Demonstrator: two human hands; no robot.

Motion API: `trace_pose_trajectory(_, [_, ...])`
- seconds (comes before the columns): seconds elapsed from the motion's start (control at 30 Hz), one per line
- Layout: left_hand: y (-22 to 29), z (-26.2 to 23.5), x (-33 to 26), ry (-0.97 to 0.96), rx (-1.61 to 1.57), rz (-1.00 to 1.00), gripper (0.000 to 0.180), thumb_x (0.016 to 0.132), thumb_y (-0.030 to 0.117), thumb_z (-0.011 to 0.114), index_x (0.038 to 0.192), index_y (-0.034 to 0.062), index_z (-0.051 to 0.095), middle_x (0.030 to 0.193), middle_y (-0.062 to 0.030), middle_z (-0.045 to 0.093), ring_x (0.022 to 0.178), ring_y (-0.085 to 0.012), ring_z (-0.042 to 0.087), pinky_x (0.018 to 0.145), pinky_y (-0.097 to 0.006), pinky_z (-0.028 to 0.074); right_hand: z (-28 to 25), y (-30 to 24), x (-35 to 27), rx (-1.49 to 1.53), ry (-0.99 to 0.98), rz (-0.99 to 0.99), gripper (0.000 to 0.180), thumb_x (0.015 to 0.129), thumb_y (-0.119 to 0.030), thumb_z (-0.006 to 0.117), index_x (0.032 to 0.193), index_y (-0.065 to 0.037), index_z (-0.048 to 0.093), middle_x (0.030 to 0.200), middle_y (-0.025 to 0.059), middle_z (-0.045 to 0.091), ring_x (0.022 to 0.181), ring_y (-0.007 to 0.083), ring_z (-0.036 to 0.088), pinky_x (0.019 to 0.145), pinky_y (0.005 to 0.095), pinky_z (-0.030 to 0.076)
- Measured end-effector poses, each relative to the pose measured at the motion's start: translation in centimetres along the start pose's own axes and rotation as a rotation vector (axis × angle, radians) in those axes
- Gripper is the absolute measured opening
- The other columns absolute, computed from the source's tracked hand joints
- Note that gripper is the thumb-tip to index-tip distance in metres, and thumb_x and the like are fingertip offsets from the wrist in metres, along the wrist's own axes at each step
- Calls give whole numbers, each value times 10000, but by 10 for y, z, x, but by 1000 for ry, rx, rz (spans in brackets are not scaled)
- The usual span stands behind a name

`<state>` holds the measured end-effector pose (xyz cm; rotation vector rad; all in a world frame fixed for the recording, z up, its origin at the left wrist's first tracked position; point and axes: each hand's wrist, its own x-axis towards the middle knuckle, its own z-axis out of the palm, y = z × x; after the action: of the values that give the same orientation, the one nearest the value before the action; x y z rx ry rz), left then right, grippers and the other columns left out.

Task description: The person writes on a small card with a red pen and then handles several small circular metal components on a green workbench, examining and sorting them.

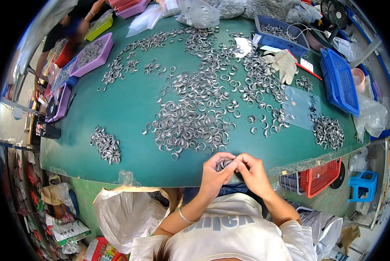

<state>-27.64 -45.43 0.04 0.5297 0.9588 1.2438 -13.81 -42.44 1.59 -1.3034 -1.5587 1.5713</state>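
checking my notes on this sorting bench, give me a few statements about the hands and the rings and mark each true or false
1. Both hands hold metal rings at the near table edge. True: the left hand and right hand meet around a few metal rings.
2. The table top is red. False: the table is green.
3. A work glove lies on the table's far right side. True: the glove is there.
4. The blue basket sits at the left. False: the blue basket is on the right.

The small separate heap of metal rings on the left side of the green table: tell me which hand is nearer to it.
Left. The left hand is at the near table edge, to the right of that small heap of rings. The right hand touches the left one from the far side, so it is further from the heap.
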Motion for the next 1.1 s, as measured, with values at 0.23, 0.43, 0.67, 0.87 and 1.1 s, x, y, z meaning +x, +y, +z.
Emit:
trace_pose_trajectory(0.23, [6, -3, 3, -25, -243, -155, 77, 877, 90, 554, 911, 23, 539, 703, -57, 525, 470, -73, 419, 368, -183, 279, -25, -2, 35, -680, 595, -483, 59, 781, -55, 612, 780, -2, 586, 761, 123, 563, 744, 296, 523, 672, 385, 401])
trace_pose_trajectory(0.43, [3, 2, 5, 15, -236, -181, 155, 873, 82, 559, 1014, 20, 557, 793, -61, 548, 573, -100, 493, 377, -169, 307, -35, 13, 48, -847, 566, -423, 92, 763, -82, 636, 785, -17, 576, 809, 92, 553, 815, 274, 505, 745, 367, 359])
trace_pose_trajectory(0.67, [5, 12, 4, 40, -74, -29, 244, 854, 46, 575, 1094, 3, 569, 748, -25, 512, 564, -62, 450, 383, -165, 292, -19, 5, 9, 484, -103, 44, 125, 917, -145, 528, 901, -25, 560, 820, -20, 546, 777, 60, 483, 734, 219, 395])
trace_pose_trajectory(0.87, [5, 4, 8, -62, 104, -44, 136, 835, 33, 597, 964, -5, 575, 615, 4, 472, 462, -40, 381, 365, -178, 261, -18, 7, 1, 285, -84, 26, 171, 906, -180, 543, 875, -18, 589, 764, -14, 563, 719, 63, 471, 659, 228, 393])
trace_pose_trajectory(1.1, [4, -1, 8, -212, -264, -179, 112, 873, 103, 574, 951, 24, 562, 703, -46, 527, 497, -67, 431, 386, -185, 288, -59, 6, 33, -541, 562, -399, 153, 788, -61, 619, 932, -9, 611, 840, 110, 579, 790, 257, 530, 719, 345, 423])
